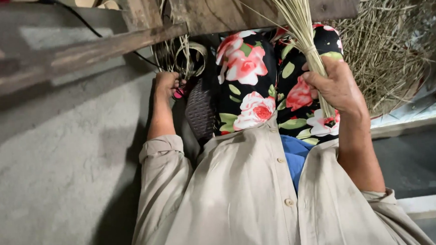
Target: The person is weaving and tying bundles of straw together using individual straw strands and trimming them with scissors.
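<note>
Lowest in the frame, a beige button shirt [242, 196], open over a blue layer, sleeves rolled back to leave both forearms free. Above it, at centre, a lap in black floral cloth [248, 85] with pink and white roses, knees drawn together as a rest for the work.

Right of centre, the right hand [338, 86] closed in a fist around a bundle of pale straw stalks [300, 21], gripped low near the gathered end so the stalks stay bunched; long, thin, yellow-green, dry-looking, fanning upward past the top edge.

Left of centre, the left hand [167, 84] curled shut, apparently on something small and pink; exactly what, too hidden to tell. Just beside it, a dark woven basket [199, 111] and a coil of fibre [189, 58].

Farther up, weathered wooden beams [92, 47]; upper right, a loose heap of straw [399, 40], close at reach.
</note>
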